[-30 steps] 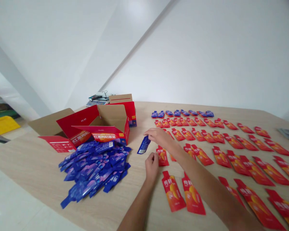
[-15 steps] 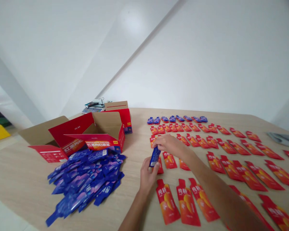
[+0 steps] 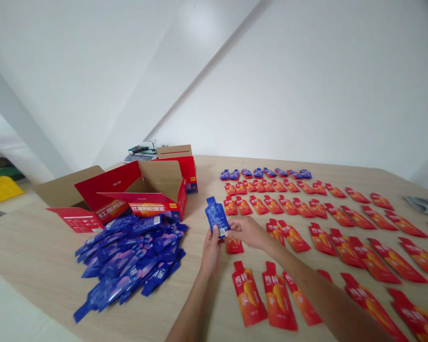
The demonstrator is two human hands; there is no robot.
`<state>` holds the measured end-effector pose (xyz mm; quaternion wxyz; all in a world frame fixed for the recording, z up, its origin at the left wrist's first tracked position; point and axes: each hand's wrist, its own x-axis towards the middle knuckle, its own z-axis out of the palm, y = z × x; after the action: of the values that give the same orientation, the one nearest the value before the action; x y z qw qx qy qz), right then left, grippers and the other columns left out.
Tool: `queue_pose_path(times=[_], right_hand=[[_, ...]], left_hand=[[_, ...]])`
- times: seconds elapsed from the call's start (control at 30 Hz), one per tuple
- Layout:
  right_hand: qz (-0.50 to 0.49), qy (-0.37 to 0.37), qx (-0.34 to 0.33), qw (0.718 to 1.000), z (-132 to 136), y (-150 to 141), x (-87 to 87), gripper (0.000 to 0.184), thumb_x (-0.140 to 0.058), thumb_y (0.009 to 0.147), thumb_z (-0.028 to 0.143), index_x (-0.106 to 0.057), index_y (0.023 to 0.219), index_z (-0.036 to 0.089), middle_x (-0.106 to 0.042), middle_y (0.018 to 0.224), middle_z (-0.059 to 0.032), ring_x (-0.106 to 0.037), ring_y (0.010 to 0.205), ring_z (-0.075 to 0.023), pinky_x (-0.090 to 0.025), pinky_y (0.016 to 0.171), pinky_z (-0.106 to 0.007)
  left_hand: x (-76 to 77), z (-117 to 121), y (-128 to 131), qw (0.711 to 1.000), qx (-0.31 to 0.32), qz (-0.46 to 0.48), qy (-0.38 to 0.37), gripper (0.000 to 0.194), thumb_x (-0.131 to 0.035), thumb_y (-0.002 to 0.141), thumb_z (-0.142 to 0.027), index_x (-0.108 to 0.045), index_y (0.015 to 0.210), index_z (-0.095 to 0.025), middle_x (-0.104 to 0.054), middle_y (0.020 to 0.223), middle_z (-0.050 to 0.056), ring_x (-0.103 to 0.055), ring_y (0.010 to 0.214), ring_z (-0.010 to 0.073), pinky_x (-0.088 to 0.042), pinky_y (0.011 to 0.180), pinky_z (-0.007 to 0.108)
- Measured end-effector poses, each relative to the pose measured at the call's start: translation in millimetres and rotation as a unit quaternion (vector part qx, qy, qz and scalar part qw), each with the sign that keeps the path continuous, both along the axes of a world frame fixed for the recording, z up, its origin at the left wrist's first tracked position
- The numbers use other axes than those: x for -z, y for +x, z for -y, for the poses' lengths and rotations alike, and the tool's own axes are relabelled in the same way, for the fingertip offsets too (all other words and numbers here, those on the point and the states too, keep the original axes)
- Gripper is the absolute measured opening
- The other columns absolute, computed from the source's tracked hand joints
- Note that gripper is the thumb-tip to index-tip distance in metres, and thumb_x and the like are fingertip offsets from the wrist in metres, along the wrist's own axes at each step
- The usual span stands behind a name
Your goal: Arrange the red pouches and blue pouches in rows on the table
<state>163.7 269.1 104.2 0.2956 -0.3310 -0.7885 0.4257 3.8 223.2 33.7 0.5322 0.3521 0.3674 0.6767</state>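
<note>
A blue spouted pouch (image 3: pixel 217 216) stands upright above the table, pinched at its lower edge by both my hands. My left hand (image 3: pixel 211 248) grips its bottom left corner and my right hand (image 3: pixel 247 231) its bottom right. A heap of the same blue pouches (image 3: pixel 128 254) lies to the left. Red-orange pouches (image 3: pixel 337 228) lie in rows across the table to the right, and a short row of blue pouches (image 3: pixel 264 173) runs along the far side. Three red pouches (image 3: pixel 273 300) lie below my hands.
An opened red-and-cardboard box (image 3: pixel 142 192) stands behind the blue heap, with a second red box (image 3: pixel 180 164) and some small items behind it. The light wooden table (image 3: pixel 39 256) ends at the left over a white floor. A grey bag (image 3: pixel 426 205) lies at far right.
My right hand carried the blue pouch in from the left; my left hand rose from the table and took hold too. The pouch now stands upright, face toward me.
</note>
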Motion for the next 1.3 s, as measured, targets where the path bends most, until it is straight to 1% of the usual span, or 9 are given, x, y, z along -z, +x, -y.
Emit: queue_pose_path(times=[0.13,0.33,0.47,0.63,0.77,0.93,1.13,1.23,1.3], right_hand=[[-0.021,-0.052,0.017,0.998,-4.5,-3.3,-0.2,0.039,-0.074,0.088,0.056,-0.079,0.098,0.019,-0.08,0.092,-0.0059,-0.074,0.083,-0.0219,-0.057,0.078,-0.032],[-0.031,-0.128,0.003,0.991,-15.3,5.7,5.7,0.048,-0.075,0.083,0.063,-0.076,0.095,0.016,-0.076,0.085,-0.004,-0.069,0.075,-0.0184,-0.051,0.069,-0.028],[-0.01,-0.155,0.075,0.985,-27.4,23.4,10.2,0.047,-0.073,0.084,0.062,-0.075,0.096,0.016,-0.073,0.077,-0.0029,-0.062,0.063,-0.0152,-0.044,0.057,-0.026],[0.039,-0.01,0.169,0.985,-23.6,25.8,9.5,0.022,-0.07,0.087,0.043,-0.068,0.085,0.02,-0.072,0.078,-0.0021,-0.067,0.073,-0.0183,-0.052,0.07,-0.03],[0.151,0.174,0.13,0.964,0.2,-0.3,8.4,0.003,-0.064,0.09,0.022,-0.066,0.088,0.021,-0.07,0.083,-0.0031,-0.065,0.073,-0.0175,-0.051,0.07,-0.03],[0.219,0.339,0.096,0.91,18.4,-28.7,11.9,0.01,-0.056,0.098,0.018,-0.065,0.094,0.021,-0.069,0.095,-0.0082,-0.065,0.09,-0.0229,-0.054,0.079,-0.034],[0.26,0.392,0.04,0.881,24.0,-29.9,14.1,0.014,-0.056,0.101,0.021,-0.069,0.096,0.021,-0.068,0.095,-0.0091,-0.063,0.095,-0.0264,-0.054,0.088,-0.041],[0.243,0.373,0.004,0.895,28.9,-24.5,14.3,0.015,-0.06,0.102,0.027,-0.073,0.097,0.022,-0.07,0.096,-0.0092,-0.064,0.1,-0.0272,-0.054,0.092,-0.044],[0.195,0.341,0.012,0.92,32.0,-20.8,15.1,0.014,-0.068,0.098,0.035,-0.075,0.102,0.024,-0.071,0.11,-0.0105,-0.063,0.113,-0.0295,-0.052,0.102,-0.048]], left_hand=[[2.4,-1.1,-1.6,1.0,0.0,0.018,-0.014,0.061,-0.078,0.086,-0.071,-0.074,0.117,-0.019,-0.074,0.107,0.009,-0.06,0.083,0.0178,-0.041,0.068,0.025],[8.6,-1.0,-3.5,1.0,0.015,-0.01,-0.013,0.061,-0.075,0.087,-0.073,-0.077,0.113,-0.018,-0.073,0.107,0.01,-0.057,0.085,0.0203,-0.04,0.068,0.027],[14.1,-3.8,-6.2,0.999,0.002,-0.034,-0.014,0.06,-0.075,0.087,-0.072,-0.078,0.115,-0.02,-0.073,0.107,0.01,-0.058,0.09,0.0226,-0.041,0.069,0.028],[12.7,-7.0,-8.8,0.999,0.005,-0.012,-0.032,0.065,-0.077,0.087,-0.071,-0.073,0.128,-0.021,-0.072,0.116,0.013,-0.065,0.099,0.0251,-0.048,0.073,0.029],[7.8,-5.4,-5.7,0.998,0.048,0.035,-0.035,0.071,-0.082,0.085,-0.066,-0.065,0.139,-0.023,-0.068,0.131,0.016,-0.069,0.107,0.0277,-0.055,0.084,0.035],[6.3,-5.6,-7.2,0.996,0.043,0.066,-0.028,0.066,-0.089,0.082,-0.056,-0.067,0.136,-0.023,-0.068,0.134,0.012,-0.064,0.12,0.0261,-0.052,0.101,0.034],[11.3,-8.9,-15.8,0.996,0.021,0.067,-0.063,0.051,-0.088,0.08,-0.055,-0.075,0.106,-0.014,-0.073,0.092,0.007,-0.066,0.077,0.0169,-0.052,0.072,0.025],[13.0,-8.7,-16.1,0.996,0.013,0.05,-0.075,0.047,-0.092,0.073,-0.052,-0.074,0.09,-0.013,-0.067,0.077,0.003,-0.059,0.065,0.0138,-0.045,0.061,0.022],[12.4,-8.0,-15.8,0.996,0.009,0.038,-0.077,0.046,-0.093,0.071,-0.051,-0.074,0.088,-0.012,-0.065,0.074,0.003,-0.056,0.063,0.0135,-0.043,0.058,0.022]])
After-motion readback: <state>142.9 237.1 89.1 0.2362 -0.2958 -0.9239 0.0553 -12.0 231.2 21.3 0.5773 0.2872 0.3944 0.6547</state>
